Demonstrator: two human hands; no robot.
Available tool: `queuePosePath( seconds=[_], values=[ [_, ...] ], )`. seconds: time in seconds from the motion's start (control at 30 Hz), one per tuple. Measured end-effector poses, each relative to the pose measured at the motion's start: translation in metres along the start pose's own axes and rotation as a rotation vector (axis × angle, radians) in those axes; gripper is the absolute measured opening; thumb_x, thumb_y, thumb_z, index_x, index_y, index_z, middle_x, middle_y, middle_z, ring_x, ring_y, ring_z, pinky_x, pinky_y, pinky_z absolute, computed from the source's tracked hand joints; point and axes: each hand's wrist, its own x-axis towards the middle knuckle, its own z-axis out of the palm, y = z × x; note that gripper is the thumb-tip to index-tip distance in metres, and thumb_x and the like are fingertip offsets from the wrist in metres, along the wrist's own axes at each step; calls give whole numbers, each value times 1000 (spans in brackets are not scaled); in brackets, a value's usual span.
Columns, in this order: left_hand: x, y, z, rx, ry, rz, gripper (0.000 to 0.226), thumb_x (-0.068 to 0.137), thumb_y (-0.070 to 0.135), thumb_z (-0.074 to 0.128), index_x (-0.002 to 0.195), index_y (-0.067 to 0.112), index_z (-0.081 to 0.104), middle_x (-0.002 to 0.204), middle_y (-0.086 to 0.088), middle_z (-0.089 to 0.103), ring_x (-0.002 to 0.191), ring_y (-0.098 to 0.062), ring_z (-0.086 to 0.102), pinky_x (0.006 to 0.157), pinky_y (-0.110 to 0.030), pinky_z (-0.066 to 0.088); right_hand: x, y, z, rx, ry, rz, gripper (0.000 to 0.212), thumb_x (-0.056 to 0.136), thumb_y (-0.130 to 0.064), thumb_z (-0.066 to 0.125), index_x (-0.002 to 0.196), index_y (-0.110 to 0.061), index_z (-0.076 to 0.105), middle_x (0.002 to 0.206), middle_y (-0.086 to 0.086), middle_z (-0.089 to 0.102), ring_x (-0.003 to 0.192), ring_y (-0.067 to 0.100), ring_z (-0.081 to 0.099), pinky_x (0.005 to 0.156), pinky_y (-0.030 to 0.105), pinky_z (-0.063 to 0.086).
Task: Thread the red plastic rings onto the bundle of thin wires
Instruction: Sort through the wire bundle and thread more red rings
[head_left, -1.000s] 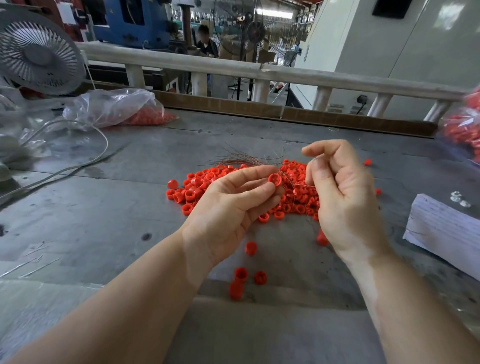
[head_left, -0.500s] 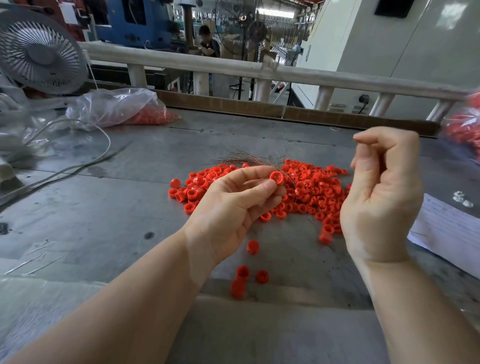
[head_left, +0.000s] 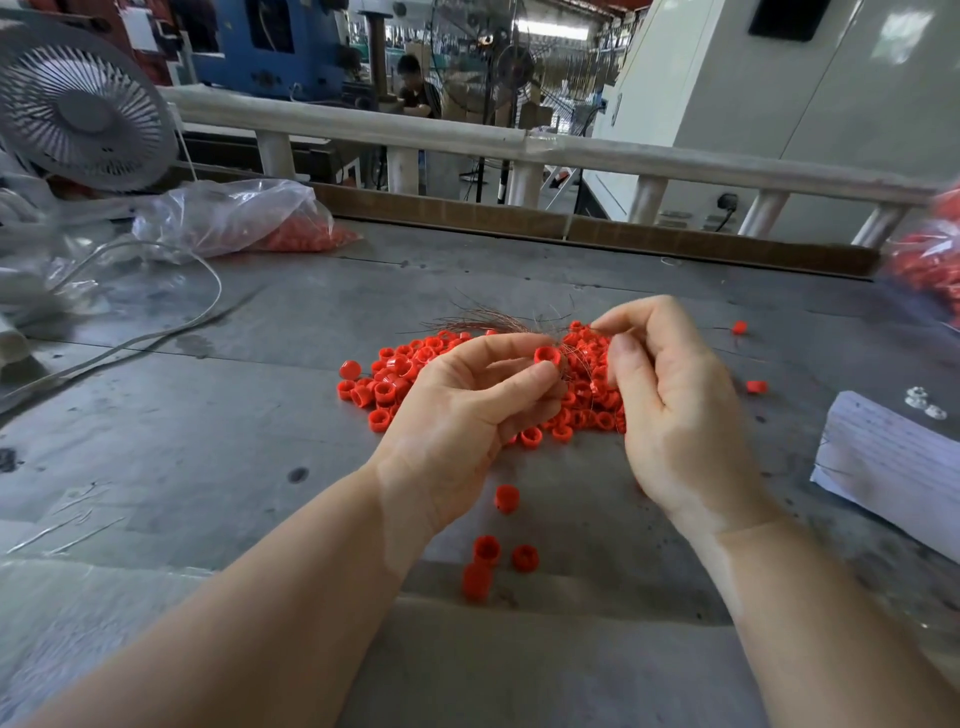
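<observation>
**A:** ok head cam, only view we've got. What are the hands doing rn?

**B:** Left hand (head_left: 457, 410) is palm-up over the desk (head_left: 218, 415), thumb + forefinger pinching one red ring (head_left: 546, 356), open end facing the cam. So that grip is closed on the ring. Right hand (head_left: 670, 405) sits just beside it, fingers curled, thumb and index tip pinched together up near the wires. Pretty sure it's holding wire strands, they're v thin tho, so contact is hard to make out.

**A:** where's the wire bundle?

**B:** Thin brownish wires (head_left: 493, 317) fan out to the left behind the left hand's fingers, above the far side of the ring pile. The strands converge between the two hands, right at the held ring. Can't tell if they pass thru it or just next to it.

**A:** and the rest of the rings?

**B:** Big pile of red rings (head_left: 410, 364) on the desk under/behind both hands. A few strays nearer the cam (head_left: 488, 558), two more off to the right of the pile (head_left: 756, 386).

**A:** other stuff?

**B:** Clear plastic bag (head_left: 234, 213) w/ red parts inside far left, white fan (head_left: 83, 109) behind it, white cable (head_left: 171, 332) looping across the desk, paper sheet (head_left: 888, 447) on the right edge w/ some small white bits (head_left: 924, 404) beside it. Blurry red bag (head_left: 930, 254) far right. Railing (head_left: 571, 150) at the back.
</observation>
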Motion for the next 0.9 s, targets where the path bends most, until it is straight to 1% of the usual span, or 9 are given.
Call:
queuePosePath(
  seconds=[0.07, 0.13, 0.17, 0.23, 0.33, 0.43, 0.53, 0.7, 0.9],
  values=[
    [-1, 0, 0, -10, 0, 3, 22, 63, 5, 64, 85, 7, 64, 68, -2, 68, 61, -9, 66, 61, -17, 55, 0, -1, 1, 44, -63, 36, 15, 96, -11, 42, 97, -20, 54, 72, -9, 57, 71, 6, 55, 67, 19, 43],
    [-1, 1, 0, -18, 0, 12, 25, 63, 4, 64, 88, 7, 63, 71, -3, 69, 63, -9, 66, 62, -18, 55, 0, -3, 1, 80, -106, 60, 15, 95, -5, 47, 96, -17, 55, 79, -10, 65, 79, -1, 60, 72, 8, 40],
    [-1, 1, -1, -19, 4, 16, 27, 63, 4, 64, 90, 7, 64, 73, -4, 69, 64, -10, 66, 63, -18, 55, 0, -3, 2, 101, -114, 68, 14, 94, -4, 50, 95, -16, 56, 80, -10, 67, 81, -3, 61, 73, 6, 40],
    [-1, 2, -1, -15, 17, 24, 30, 63, 2, 64, 93, 6, 65, 75, -4, 70, 66, -9, 67, 63, -17, 55, -1, -4, 3, 145, -116, 83, 12, 92, -4, 54, 90, -15, 58, 79, -9, 68, 81, -2, 62, 75, 8, 40],
    [-1, 2, 0, -36, 17, 25, 29, 64, 0, 63, 92, 6, 66, 74, -3, 71, 68, -9, 68, 64, -17, 55, 0, -3, 4, 165, -102, 110, 18, 90, -5, 58, 85, -22, 59, 78, -10, 65, 77, -1, 60, 73, 10, 42],
    [0, 3, 1, -102, -1, -11, 28, 65, 3, 62, 92, 7, 68, 81, -5, 73, 76, -10, 70, 70, -16, 55, 1, -3, 4, 149, -61, 125, 19, 89, -5, 60, 83, -23, 61, 76, -13, 62, 71, -2, 57, 70, 10, 41],
    [0, 4, 3, -162, -10, -41, 27, 66, 3, 60, 92, 6, 69, 86, -8, 73, 81, -12, 70, 72, -17, 55, 2, -3, 2, 145, -26, 132, 21, 89, -5, 60, 82, -26, 61, 76, -13, 62, 71, -2, 57, 70, 11, 43],
    [-1, 3, 1, -140, -25, -51, 22, 65, 2, 62, 81, 11, 73, 85, -7, 72, 80, -14, 70, 70, -21, 57, 2, -6, 0, 184, 0, 141, 21, 88, -5, 61, 81, -24, 62, 73, -12, 63, 70, 0, 58, 71, 19, 47],
    [0, 3, -1, -179, -16, -61, 21, 62, -1, 63, 77, 10, 73, 81, -8, 72, 77, -14, 71, 65, -20, 56, 3, -10, -1, 254, -16, 158, 24, 87, -1, 61, 78, -23, 63, 69, -13, 63, 69, -3, 58, 68, 12, 45]
  ],
)
